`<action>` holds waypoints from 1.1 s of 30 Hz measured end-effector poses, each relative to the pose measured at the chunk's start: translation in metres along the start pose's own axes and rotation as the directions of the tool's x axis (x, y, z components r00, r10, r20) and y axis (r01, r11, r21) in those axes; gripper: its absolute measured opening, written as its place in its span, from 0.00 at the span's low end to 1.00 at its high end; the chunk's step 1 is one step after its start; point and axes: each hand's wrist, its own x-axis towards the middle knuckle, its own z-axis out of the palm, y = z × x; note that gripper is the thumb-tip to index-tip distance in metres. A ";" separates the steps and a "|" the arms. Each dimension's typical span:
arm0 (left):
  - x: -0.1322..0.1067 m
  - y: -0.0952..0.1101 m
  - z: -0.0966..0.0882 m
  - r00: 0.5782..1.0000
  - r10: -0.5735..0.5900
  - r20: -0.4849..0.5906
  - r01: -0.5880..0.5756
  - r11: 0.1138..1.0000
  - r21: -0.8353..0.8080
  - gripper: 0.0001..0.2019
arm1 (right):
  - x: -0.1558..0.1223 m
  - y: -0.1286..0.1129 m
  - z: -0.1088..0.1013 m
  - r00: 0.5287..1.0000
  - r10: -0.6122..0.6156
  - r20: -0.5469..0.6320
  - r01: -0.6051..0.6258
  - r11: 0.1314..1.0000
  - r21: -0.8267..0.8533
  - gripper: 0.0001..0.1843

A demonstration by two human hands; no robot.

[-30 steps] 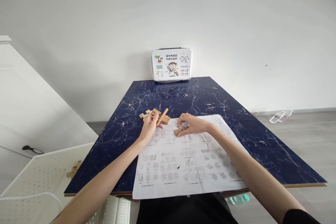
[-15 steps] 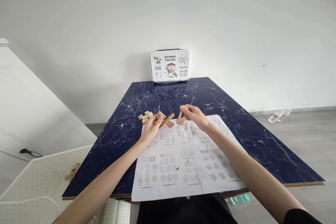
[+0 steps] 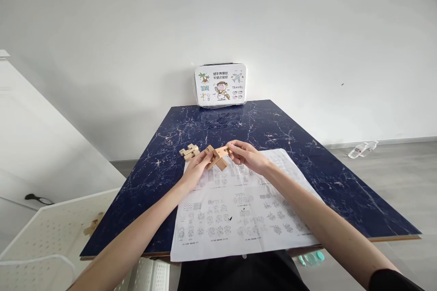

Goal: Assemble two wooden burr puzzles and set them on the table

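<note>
My left hand (image 3: 197, 167) is closed around joined wooden puzzle pieces (image 3: 219, 163), held above the upper left part of a printed sheet. From the right, my right hand (image 3: 247, 157) pinches a notched wooden puzzle piece (image 3: 223, 150), its far end touching or overlapping the pieces in my left hand. Whether the parts are fitted together I cannot tell. Just behind my left hand, a small stack of pale wooden pieces (image 3: 190, 150) rests on the table. Under both hands lies the white instruction sheet (image 3: 246, 218), covered with small assembly drawings.
The dark blue marbled table (image 3: 259, 120) carries everything. At its far edge a white cartoon-printed case (image 3: 221, 85) leans against the wall. To the left stands a white perforated surface (image 3: 44, 232) with a wooden piece (image 3: 92, 226). Plastic bottles (image 3: 362, 149) lie on the floor at right.
My right hand has moved left and turned its wooden piece, bringing it against the pieces in my left hand. The left hand has barely shifted.
</note>
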 end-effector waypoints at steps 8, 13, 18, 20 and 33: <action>0.001 -0.002 -0.003 0.998 -0.023 0.058 0.032 0.988 -0.148 0.23 | 0.000 -0.001 0.000 0.999 0.028 0.018 -0.029 0.999 0.042 0.20; 0.000 -0.001 -0.004 0.995 -0.030 0.095 0.047 0.982 -0.183 0.19 | 0.000 0.003 -0.001 0.995 0.072 0.068 -0.076 0.995 0.063 0.20; -0.002 0.004 -0.001 0.990 -0.015 0.139 0.040 0.984 -0.173 0.17 | 0.000 0.011 0.002 0.988 0.086 0.125 -0.094 0.994 0.061 0.22; -0.002 0.004 0.000 0.990 -0.005 0.142 0.032 0.982 -0.188 0.17 | 0.000 0.014 0.004 0.983 0.101 0.151 -0.108 0.993 0.043 0.23; -0.011 0.016 0.005 0.991 -0.057 0.117 0.087 0.961 -0.262 0.24 | -0.004 0.015 0.021 0.998 0.003 0.055 0.011 0.967 -0.256 0.23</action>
